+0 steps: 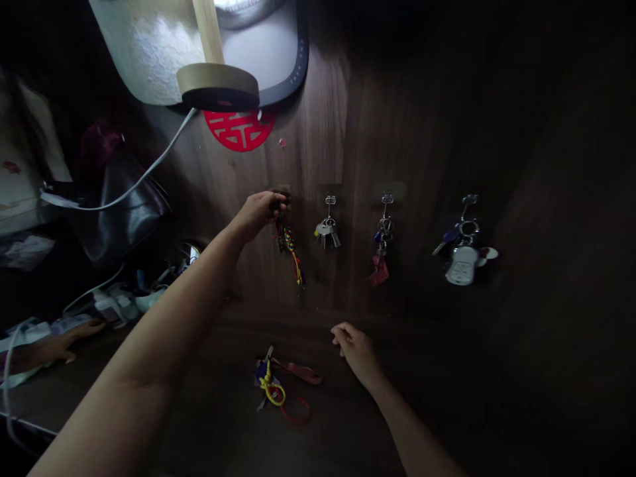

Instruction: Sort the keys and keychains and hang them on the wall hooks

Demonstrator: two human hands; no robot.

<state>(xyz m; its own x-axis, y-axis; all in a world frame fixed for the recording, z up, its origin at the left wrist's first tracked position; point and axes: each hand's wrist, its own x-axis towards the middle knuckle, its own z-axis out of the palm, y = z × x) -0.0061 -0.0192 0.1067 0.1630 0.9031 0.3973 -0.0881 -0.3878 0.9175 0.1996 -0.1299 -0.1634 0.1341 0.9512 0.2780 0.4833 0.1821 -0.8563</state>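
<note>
My left hand (263,207) is raised to the wooden panel, its fingers pinched at the leftmost hook spot. Below those fingers hangs a bunch of keys with a multicoloured braided cord (293,255); the hand covers the hook and the top of the bunch. My right hand (355,351) hovers low over the dark tabletop with its fingers curled and nothing visible in them. To its left lies another key bunch (263,374) with a yellow braided loop and reddish straps.
Three more hooks hold silver keys (326,232), keys with a red tag (380,268) and keys with a white fob (462,265). A lamp (218,83) with a white cable (149,172) hangs above. Bottles (109,305) and a wooden hand model (54,348) stand left.
</note>
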